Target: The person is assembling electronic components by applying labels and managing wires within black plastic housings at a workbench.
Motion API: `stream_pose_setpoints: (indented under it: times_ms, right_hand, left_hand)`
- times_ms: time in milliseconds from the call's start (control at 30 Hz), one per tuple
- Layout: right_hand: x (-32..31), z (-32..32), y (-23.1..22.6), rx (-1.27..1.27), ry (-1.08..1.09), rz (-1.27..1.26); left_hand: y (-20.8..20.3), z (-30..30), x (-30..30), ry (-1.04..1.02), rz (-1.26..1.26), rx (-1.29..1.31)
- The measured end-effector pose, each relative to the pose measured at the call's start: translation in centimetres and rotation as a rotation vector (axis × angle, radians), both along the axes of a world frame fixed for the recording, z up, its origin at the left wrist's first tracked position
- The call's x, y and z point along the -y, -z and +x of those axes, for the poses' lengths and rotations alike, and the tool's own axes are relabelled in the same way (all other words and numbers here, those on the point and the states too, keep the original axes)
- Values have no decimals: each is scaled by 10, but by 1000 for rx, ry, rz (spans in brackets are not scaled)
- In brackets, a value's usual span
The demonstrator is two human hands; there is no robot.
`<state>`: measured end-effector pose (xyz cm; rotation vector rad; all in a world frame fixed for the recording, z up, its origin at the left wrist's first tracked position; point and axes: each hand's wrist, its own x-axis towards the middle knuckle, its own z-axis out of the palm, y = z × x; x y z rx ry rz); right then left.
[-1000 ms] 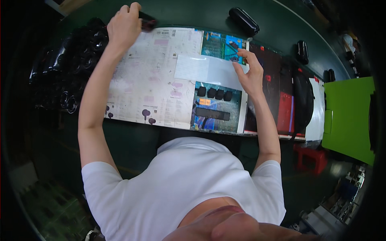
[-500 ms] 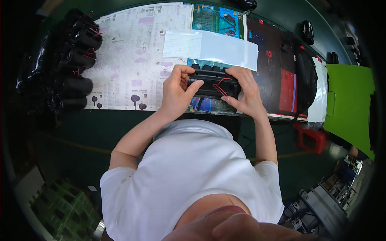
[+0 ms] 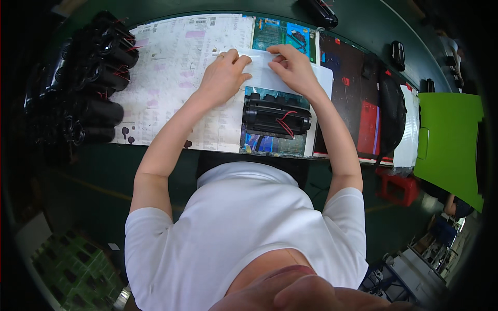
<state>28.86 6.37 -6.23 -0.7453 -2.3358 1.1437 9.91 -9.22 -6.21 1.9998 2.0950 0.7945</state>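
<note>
My left hand (image 3: 224,76) lies over the left end of a white label sheet (image 3: 259,79), its thumb and fingers apart. Over the upper middle of the same sheet is my right hand (image 3: 291,66), fingers bent, with a gap between thumb and fingertips; nothing shows in it. Whether its fingertips touch the sheet I cannot tell. Below the sheet, closer to my body, a black cylindrical speaker-like housing (image 3: 259,116) lies on its side, with knobs along its far edge and red wires out of its near side. Neither hand touches it.
Several similar black housings (image 3: 106,111) with red wires are stacked at the left. More black units (image 3: 319,13) stand beyond the table's far edge. A black bag-like item (image 3: 392,106) and a green panel (image 3: 448,145) are at the right, with a red stool (image 3: 398,187) below.
Both hands have let go of the black housing and moved away from my body onto the white sheet. The housing now lies on the table. Another black unit shows more fully at the far edge.
</note>
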Motion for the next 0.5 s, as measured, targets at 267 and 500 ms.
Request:
stream_pose_setpoints:
  times_ms: [267, 500]
  right_hand:
    - [-4, -31, 9, 296, 65, 351]
    - [3, -26, 19, 195, 83, 436]
  left_hand:
    - [13, 1, 1, -20, 35, 0]
    - [14, 3, -3, -17, 21, -14]
